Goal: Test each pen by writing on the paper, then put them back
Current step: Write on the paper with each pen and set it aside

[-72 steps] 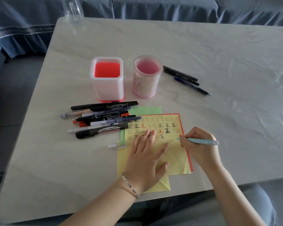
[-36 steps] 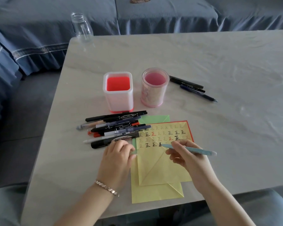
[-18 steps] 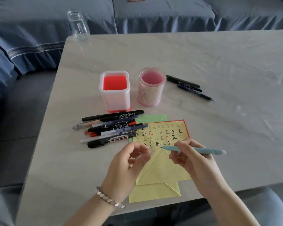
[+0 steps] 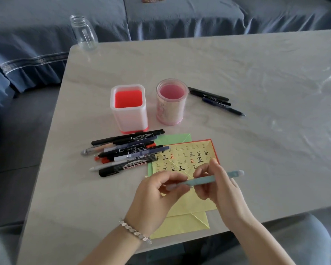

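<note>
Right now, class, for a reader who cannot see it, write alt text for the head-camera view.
Two hands hold a light blue pen above marked yellow paper: the right hand grips its barrel while the left hand fits a clear cap at its tip. A pile of pens lies to the left, below two empty pen holders, with three dark pens beside them.

Home lounge: draped sofa, table

The pale grey marbled stone bench carries a white square plastic holder with a red inside, a pink round patterned holder, and yellow paper sheets with black and red characters over green and red sheets. The slim plastic pen is light blue.
</note>
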A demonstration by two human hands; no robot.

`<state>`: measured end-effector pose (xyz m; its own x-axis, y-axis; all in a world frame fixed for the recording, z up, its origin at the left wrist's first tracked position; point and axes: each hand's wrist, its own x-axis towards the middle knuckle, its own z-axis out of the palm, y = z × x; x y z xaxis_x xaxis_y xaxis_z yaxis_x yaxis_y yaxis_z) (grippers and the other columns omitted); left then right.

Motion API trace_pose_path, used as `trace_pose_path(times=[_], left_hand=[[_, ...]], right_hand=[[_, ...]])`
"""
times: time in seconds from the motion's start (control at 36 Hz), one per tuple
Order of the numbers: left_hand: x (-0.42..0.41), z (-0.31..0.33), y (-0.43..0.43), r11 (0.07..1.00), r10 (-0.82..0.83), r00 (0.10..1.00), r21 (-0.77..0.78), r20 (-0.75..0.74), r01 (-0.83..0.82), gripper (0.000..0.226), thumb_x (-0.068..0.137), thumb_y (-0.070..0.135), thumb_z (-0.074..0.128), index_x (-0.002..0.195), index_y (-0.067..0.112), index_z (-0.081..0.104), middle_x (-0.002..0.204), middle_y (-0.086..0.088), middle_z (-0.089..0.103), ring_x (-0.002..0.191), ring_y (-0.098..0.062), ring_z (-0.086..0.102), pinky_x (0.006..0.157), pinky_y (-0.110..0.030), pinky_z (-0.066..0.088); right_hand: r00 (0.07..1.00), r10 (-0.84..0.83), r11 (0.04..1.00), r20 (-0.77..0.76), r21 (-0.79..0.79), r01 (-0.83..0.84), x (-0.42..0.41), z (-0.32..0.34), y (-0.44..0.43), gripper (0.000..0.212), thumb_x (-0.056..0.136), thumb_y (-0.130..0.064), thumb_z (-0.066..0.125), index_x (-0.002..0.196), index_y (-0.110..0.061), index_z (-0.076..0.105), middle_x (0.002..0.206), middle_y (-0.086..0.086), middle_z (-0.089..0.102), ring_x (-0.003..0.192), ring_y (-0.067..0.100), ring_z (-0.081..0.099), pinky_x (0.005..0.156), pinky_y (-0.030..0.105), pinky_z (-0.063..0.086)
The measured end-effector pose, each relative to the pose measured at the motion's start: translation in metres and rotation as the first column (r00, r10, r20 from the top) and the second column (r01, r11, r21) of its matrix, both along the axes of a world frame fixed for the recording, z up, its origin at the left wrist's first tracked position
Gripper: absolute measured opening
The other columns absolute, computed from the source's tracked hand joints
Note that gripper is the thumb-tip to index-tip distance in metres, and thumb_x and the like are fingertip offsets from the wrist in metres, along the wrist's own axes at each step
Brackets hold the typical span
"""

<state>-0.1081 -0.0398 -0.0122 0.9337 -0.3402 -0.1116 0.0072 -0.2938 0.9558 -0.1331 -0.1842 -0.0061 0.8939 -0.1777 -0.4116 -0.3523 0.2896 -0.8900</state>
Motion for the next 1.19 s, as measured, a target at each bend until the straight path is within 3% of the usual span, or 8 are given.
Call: trace_pose_path(times=[0.22, 0.39, 0.47, 0.58, 0.69, 0.81, 0.97, 1.19], left_hand=[[0.01, 0.017, -0.033, 0.994, -0.078, 0.993, -0.084, -0.09, 0.07, 0.022, 0.075, 0.008, 0.072, 0.075, 0.03, 0.069, 0.067, 0.008, 0.069, 0.054, -0.006, 0.06, 0.055, -0.018, 0.05], [0.01, 0.038, -0.062, 0.919, -0.221, 0.919, -0.385, -0.325, 0.085, 0.015, 0.064, -0.002, 0.072, 0.066, 0.012, 0.075, 0.059, -0.008, 0.066, 0.049, -0.012, 0.057, 0.046, -0.02, 0.048], [0.006, 0.049, -0.079, 0.901, -0.262, 0.917, -0.418, -0.302, 0.119, 0.009, 0.06, 0.006, 0.072, 0.065, 0.013, 0.075, 0.059, -0.008, 0.067, 0.048, -0.013, 0.059, 0.047, -0.021, 0.049], [0.0, 0.06, -0.111, 0.94, -0.253, 0.966, -0.223, 0.053, 0.259, 0.021, 0.073, 0.005, 0.073, 0.072, 0.025, 0.069, 0.064, 0.004, 0.068, 0.054, -0.009, 0.064, 0.052, -0.018, 0.05], [-0.009, 0.062, -0.148, 0.918, -0.33, 0.899, -0.123, 0.289, 0.376, 0.024, 0.075, 0.018, 0.074, 0.072, 0.04, 0.065, 0.074, 0.004, 0.067, 0.07, -0.006, 0.063, 0.065, -0.024, 0.053], [-0.019, 0.058, -0.189, 0.853, -0.512, 0.828, 0.017, 0.23, 0.522, 0.006, 0.08, 0.022, 0.07, 0.082, 0.023, 0.065, 0.075, 0.012, 0.065, 0.069, 0.003, 0.059, 0.063, -0.008, 0.043], [-0.038, 0.04, -0.226, 0.745, -0.657, 0.743, 0.266, 0.13, 0.612, 0.019, 0.087, 0.021, 0.06, 0.104, 0.015, 0.059, 0.091, 0.005, 0.06, 0.085, -0.011, 0.057, 0.081, -0.021, 0.045], [-0.048, 0.021, -0.219, 0.606, -0.752, 0.658, 0.431, 0.038, 0.668, 0.006, 0.088, 0.019, 0.054, 0.086, 0.021, 0.06, 0.076, 0.011, 0.059, 0.078, -0.011, 0.057, 0.071, -0.019, 0.042]], right_hand=[[0.976, -0.207, 0.978, 0.069, -0.016, 0.209, 0.007, 0.005, -0.015, 0.038, 0.09, -0.001, 0.034, 0.054, -0.01, 0.037, 0.046, 0.003, 0.031, 0.041, 0.01, 0.024, 0.041, 0.019, 0.022], [0.951, -0.082, 0.977, 0.297, -0.166, 0.136, -0.003, 0.022, -0.046, 0.024, 0.065, -0.035, 0.045, 0.043, -0.026, 0.043, 0.05, 0.001, 0.036, 0.045, 0.007, 0.032, 0.041, 0.015, 0.027], [0.935, -0.12, 0.976, 0.333, -0.134, 0.173, -0.011, 0.032, -0.061, 0.026, 0.068, -0.031, 0.045, 0.043, -0.027, 0.042, 0.047, -0.009, 0.04, 0.045, 0.004, 0.033, 0.041, 0.013, 0.028], [0.869, -0.415, 0.892, 0.269, -0.068, 0.447, -0.019, 0.043, -0.083, 0.046, 0.084, -0.007, 0.038, 0.042, -0.022, 0.042, 0.048, -0.002, 0.042, 0.052, 0.012, 0.035, 0.047, 0.023, 0.029], [0.777, -0.584, 0.781, 0.234, -0.099, 0.616, -0.038, 0.057, -0.111, 0.032, 0.083, -0.002, 0.033, 0.054, -0.013, 0.035, 0.051, 0.004, 0.03, 0.047, 0.012, 0.028, 0.045, 0.023, 0.025], [0.818, -0.535, 0.75, 0.212, -0.327, 0.575, -0.069, 0.06, -0.144, 0.026, 0.085, -0.002, 0.037, 0.06, -0.008, 0.041, 0.038, 0.0, 0.03, 0.039, 0.012, 0.023, 0.042, 0.023, 0.021], [0.816, -0.578, 0.505, 0.002, -0.784, 0.36, -0.149, 0.03, -0.194, 0.029, 0.086, -0.021, 0.054, 0.059, -0.009, 0.055, 0.035, -0.005, 0.05, 0.04, 0.013, 0.044, 0.05, 0.028, 0.037], [0.639, -0.656, 0.511, -0.402, -0.86, -0.016, -0.24, -0.025, -0.223, 0.043, 0.085, -0.023, 0.052, 0.043, -0.017, 0.059, 0.041, -0.003, 0.057, 0.053, 0.021, 0.055, 0.059, 0.029, 0.044]])
